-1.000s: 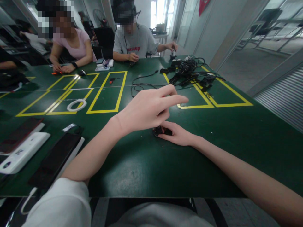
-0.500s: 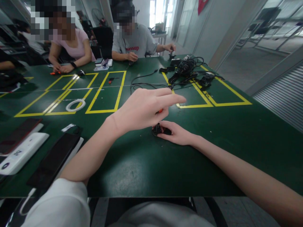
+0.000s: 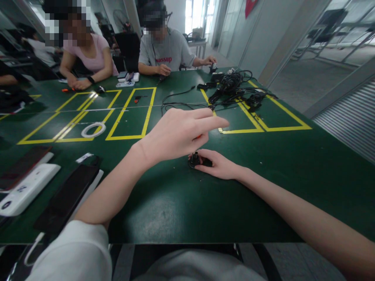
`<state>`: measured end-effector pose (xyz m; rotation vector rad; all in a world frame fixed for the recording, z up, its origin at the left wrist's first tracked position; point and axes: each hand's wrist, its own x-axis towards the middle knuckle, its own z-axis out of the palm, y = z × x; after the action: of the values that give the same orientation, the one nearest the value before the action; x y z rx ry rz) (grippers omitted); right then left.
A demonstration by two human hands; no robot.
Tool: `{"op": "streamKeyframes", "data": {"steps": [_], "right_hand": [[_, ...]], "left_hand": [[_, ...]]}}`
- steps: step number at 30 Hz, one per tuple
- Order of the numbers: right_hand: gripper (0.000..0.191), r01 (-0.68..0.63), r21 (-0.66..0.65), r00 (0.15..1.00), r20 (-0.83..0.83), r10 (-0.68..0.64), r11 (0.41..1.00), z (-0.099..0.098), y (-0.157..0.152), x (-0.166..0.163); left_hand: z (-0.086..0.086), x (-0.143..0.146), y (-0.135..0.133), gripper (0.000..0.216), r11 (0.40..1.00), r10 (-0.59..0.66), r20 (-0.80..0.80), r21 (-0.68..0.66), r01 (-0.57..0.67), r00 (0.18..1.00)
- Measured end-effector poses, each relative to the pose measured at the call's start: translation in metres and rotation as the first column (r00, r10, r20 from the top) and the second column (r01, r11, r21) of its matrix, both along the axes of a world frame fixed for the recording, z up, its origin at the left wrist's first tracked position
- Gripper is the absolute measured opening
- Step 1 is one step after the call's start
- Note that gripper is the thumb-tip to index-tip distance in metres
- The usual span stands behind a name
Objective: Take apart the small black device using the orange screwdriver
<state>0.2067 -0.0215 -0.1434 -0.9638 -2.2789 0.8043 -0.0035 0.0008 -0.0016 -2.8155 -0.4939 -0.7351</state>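
Note:
My left hand (image 3: 183, 130) hovers over the black part with its thumb and fingers pinched together and the index finger reaching forward. A small orange object (image 3: 199, 136) peeks out between those fingers; the rest of it is hidden, so its kind cannot be made out. Below, my right hand (image 3: 219, 164) rests on the green table, thumb and fingers gripping a small black device (image 3: 194, 160) with a round base and a short upright post. Part of this device is covered by my fingers.
A tangle of black cables (image 3: 231, 84) lies at the back right. A white tape roll (image 3: 93, 130) sits on the left. Power banks (image 3: 29, 189) and a black phone (image 3: 67, 199) lie at the near left. Two people (image 3: 164, 50) sit across the green table (image 3: 164, 218).
My left index fingertip has drawn back very slightly, and the orange object shows at a slightly different spot. My right hand and the black device have stayed in place.

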Motion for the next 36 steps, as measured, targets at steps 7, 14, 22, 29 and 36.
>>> {"op": "streamKeyframes", "data": {"steps": [7,14,22,29,36], "right_hand": [[0.016,0.02,0.03,1.0,-0.016,-0.019,0.999,-0.003,0.001,0.0],[0.017,-0.001,0.01,1.0,0.025,0.0,1.0,0.003,0.0,-0.001],[0.014,0.002,0.024,1.0,0.003,-0.002,1.0,0.0,0.001,-0.001],[0.015,0.004,0.032,1.0,-0.025,-0.003,0.999,-0.003,0.001,-0.001],[0.015,-0.005,0.02,1.0,0.006,0.005,1.0,-0.001,0.001,-0.001]], "left_hand": [[-0.001,0.004,-0.001,0.051,1.0,-0.026,-0.011,-0.018,0.026,1.0],[-0.007,0.007,0.003,0.05,0.999,0.02,0.035,-0.034,-0.019,0.999],[0.001,0.001,0.001,0.043,0.996,-0.055,0.011,-0.073,0.055,0.998],[0.006,-0.004,-0.004,0.041,0.996,-0.01,-0.021,-0.087,0.008,1.0],[0.006,-0.002,-0.006,0.043,0.994,-0.042,0.007,-0.102,0.043,0.999]]}}
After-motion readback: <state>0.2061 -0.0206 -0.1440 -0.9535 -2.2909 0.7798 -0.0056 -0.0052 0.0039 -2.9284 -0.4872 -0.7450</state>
